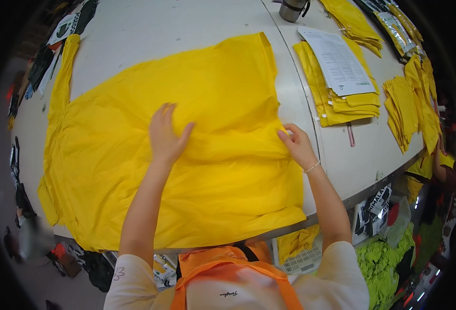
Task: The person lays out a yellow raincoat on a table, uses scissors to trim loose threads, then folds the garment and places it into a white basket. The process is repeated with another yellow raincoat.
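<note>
A large yellow garment (212,93), looking like a long-sleeved jacket, lies spread over the white table with its hem to the right. One narrow sleeve (61,77) stretches away at the far left. My left hand (167,135) is over the middle of the cloth, fingers and thumb apart, holding nothing; slight blur hides whether it touches. At the right edge, my right hand (297,146) has thumb and fingers closed on the hem. Creases run across the cloth between both hands.
Right of the garment, printed paper (339,62) lies on folded yellow pieces (349,111), beside a small reddish tool (351,135). A metal mug (292,9) stands at the back. More yellow stacks (401,111) line the right side. Crates (303,261) and lime-green cloth (385,263) sit below the table's near edge.
</note>
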The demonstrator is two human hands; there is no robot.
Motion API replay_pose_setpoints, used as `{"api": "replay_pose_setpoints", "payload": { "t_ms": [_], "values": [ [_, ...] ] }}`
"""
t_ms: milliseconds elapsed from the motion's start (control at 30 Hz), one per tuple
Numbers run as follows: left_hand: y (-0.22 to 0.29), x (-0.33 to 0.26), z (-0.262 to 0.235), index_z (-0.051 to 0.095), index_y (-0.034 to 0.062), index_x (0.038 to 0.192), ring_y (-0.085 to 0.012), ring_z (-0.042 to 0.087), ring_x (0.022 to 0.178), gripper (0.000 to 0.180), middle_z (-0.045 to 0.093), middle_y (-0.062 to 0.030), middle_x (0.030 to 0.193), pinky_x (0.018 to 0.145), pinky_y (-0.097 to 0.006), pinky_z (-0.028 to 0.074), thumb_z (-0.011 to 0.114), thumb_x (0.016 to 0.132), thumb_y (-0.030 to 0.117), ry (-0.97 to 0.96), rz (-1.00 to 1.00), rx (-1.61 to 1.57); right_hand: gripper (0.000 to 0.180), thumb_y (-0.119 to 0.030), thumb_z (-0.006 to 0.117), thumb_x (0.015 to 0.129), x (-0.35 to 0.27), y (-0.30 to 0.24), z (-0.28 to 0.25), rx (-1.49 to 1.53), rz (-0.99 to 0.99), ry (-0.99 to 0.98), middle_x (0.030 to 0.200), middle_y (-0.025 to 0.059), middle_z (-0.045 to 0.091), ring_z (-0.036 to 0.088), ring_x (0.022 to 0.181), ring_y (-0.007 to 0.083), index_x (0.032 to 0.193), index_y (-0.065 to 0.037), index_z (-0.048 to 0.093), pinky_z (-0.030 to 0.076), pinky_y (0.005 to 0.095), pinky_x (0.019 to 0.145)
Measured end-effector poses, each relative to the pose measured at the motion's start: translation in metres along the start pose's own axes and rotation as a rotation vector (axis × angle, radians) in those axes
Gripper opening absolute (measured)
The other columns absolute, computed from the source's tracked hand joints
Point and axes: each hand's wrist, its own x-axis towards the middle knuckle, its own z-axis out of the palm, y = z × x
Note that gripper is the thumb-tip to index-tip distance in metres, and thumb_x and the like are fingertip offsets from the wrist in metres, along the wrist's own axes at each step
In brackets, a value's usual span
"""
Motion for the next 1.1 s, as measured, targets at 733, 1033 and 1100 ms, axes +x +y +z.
{"api": "replay_pose_setpoints", "payload": {
  "t_ms": [733, 1033, 1100],
  "values": [
    [0.162, 0.162, -0.037, 0.054, 0.0025, 0.064, -0.0059, 0.041, 0.044, 0.036, 0.047, 0.0026, 0.053, 0.042, -0.021, 0.033, 0.055, 0.089, 0.028, -0.092, -0.356, -0.767, 0.016, -0.013, 0.066, 0.076, 0.038, 0.021, -0.021, -0.248, 0.059, 0.061, 0.067, 0.0128, 0.060, 0.058, 0.064, 0.0279, 0.074, 0.000, 0.056, 0.047, 0.0365, 0.061],
    [0.172, 0.122, 0.073, 0.053, 0.0002, 0.107, -0.0287, 0.058, 0.093, 0.043, 0.060, -0.0182, 0.099, 0.083, -0.039, 0.045, 0.058, 0.087, 0.038, -0.544, -0.001, -0.497, 0.020, -0.019, 0.064, 0.078, 0.036, 0.054, -0.071, -0.482, 0.143, -0.205, 0.065, 0.0158, 0.060, 0.059, 0.061, 0.0299, 0.074, 0.001, 0.059, 0.046, 0.0350, 0.057],
    [0.160, 0.099, 0.086, 0.050, 0.0018, 0.118, -0.0327, 0.052, 0.110, 0.045, 0.056, -0.0196, 0.114, 0.093, -0.040, 0.040, 0.060, 0.086, 0.032, -0.402, 0.103, -0.393, 0.025, -0.024, 0.064, 0.080, 0.057, 0.038, -0.091, -0.543, 0.130, -0.180, 0.065, 0.0159, 0.060, 0.059, 0.060, 0.0291, 0.074, 0.000, 0.060, 0.045, 0.0343, 0.056]
  ]
}}
